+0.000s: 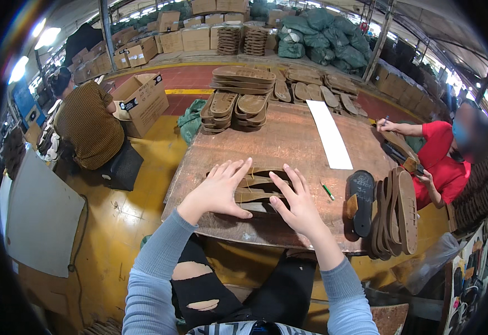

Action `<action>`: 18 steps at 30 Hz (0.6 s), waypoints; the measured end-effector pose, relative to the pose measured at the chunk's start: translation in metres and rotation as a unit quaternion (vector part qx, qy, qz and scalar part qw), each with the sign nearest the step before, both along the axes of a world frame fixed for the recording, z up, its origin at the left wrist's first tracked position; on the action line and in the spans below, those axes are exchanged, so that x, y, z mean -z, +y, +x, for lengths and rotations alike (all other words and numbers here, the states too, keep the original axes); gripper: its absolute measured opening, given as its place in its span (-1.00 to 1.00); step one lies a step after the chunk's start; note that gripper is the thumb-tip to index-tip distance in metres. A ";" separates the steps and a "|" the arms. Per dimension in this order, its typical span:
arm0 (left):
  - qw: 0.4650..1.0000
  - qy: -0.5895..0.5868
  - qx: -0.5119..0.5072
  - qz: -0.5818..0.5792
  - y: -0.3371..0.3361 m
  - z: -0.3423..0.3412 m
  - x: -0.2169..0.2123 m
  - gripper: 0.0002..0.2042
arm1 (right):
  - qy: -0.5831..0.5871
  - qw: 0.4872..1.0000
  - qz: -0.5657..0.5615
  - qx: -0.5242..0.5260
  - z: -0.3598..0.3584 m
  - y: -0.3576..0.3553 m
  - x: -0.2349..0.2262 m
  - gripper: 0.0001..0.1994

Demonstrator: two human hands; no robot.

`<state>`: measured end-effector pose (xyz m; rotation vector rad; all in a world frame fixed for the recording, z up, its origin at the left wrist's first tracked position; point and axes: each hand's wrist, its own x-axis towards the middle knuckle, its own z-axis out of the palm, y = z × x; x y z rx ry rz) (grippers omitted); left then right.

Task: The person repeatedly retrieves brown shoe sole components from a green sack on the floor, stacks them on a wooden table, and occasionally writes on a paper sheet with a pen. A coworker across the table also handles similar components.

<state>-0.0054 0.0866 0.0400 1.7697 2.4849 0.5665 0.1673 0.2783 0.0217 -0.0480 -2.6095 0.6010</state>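
Note:
Several brown shoe soles rest on the wooden table in front of me, showing narrow tan edges with dark gaps between them. My left hand reaches over their left end, its fingers spread and its thumb pointing inward. At their right end is my right hand, also with fingers apart. Both palms partly hide the soles, and whether the fingertips touch them is hard to tell. Right of my right hand lie a green pencil and a black sole-shaped piece.
Brown soles stand on edge at the table's right corner. Stacked soles line its far side, near a long white strip. A person in red works at the right; another person sits left beside a cardboard box.

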 end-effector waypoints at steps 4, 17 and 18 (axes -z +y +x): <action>0.999 -0.038 -0.010 0.006 -0.014 0.008 -0.003 0.20 | -0.010 1.000 -0.023 -0.010 -0.001 0.007 -0.020 -0.69; 0.998 -0.038 -0.034 0.031 -0.017 0.018 0.001 0.23 | 0.007 0.966 0.216 0.140 -0.081 -0.053 -0.025 -0.90; 0.998 -0.044 -0.037 0.031 -0.016 0.017 0.001 0.23 | -0.002 0.974 0.181 0.138 -0.085 -0.053 -0.024 -0.92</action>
